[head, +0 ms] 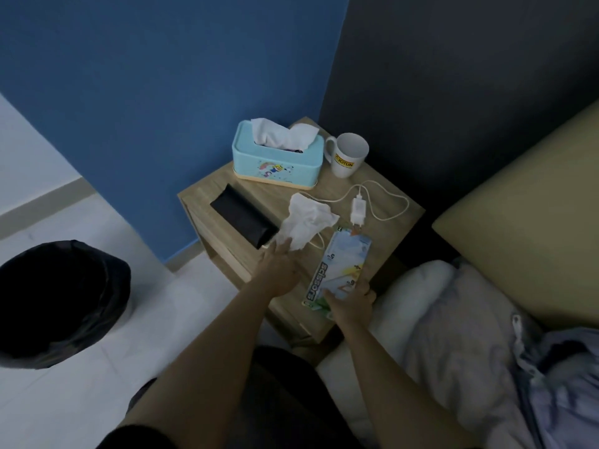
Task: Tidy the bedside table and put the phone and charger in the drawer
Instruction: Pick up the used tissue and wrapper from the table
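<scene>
On the wooden bedside table [398, 202] lies a white charger [357, 211] with its cable looped to the right. A dark flat rectangular case or phone [243, 215] lies at the table's left edge; which it is I cannot tell. My left hand [279, 267] pinches a crumpled white tissue [306, 223] just above the table's middle. My right hand [351, 303] grips the near end of a colourful booklet marked "Scissors" [343, 265] at the table's front right.
A light blue tissue box [278, 160] and a white mug [347, 154] stand at the back of the table. A black-lined bin [61, 299] stands on the floor to the left. The bed with a pillow [453, 319] lies to the right.
</scene>
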